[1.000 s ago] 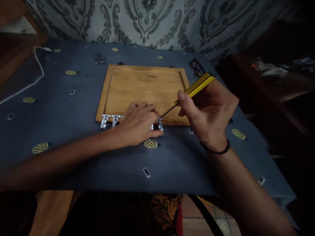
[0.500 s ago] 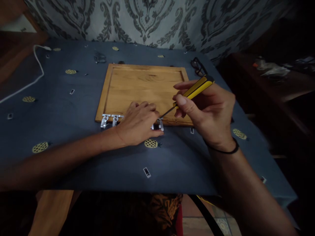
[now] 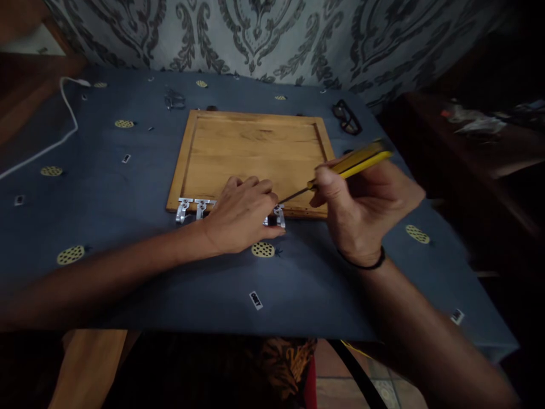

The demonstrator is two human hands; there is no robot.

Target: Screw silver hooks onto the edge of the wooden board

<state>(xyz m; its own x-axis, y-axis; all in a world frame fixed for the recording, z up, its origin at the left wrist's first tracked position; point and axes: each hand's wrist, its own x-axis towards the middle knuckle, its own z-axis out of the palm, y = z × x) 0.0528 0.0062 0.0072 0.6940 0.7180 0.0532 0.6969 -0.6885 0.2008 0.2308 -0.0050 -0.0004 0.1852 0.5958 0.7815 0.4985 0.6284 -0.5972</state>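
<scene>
A framed wooden panel (image 3: 255,150) lies flat on the cloth-covered table, with silver metal hinges (image 3: 201,208) along its near edge. My left hand (image 3: 240,216) is closed over that edge, fingers curled on top and thumb below, gripping the right-hand hinge (image 3: 280,216). Part of the hinge is hidden under the fingers. In my right hand (image 3: 368,210) is a screwdriver (image 3: 361,165) with a yellow and black handle. Its shaft slants down to the left, and the tip meets the hinge beside my left fingers.
Black-framed glasses (image 3: 347,117) lie beyond the panel's right corner. A small dark metal item (image 3: 174,99) sits at the back left, and a white cable (image 3: 70,113) runs along the left side. Another surface on the right holds crumpled clear plastic (image 3: 481,120).
The screwdriver handle has tipped lower and to the right, and my right wrist has turned with it. The tip stays at the hinge. My left hand keeps its place on the panel edge.
</scene>
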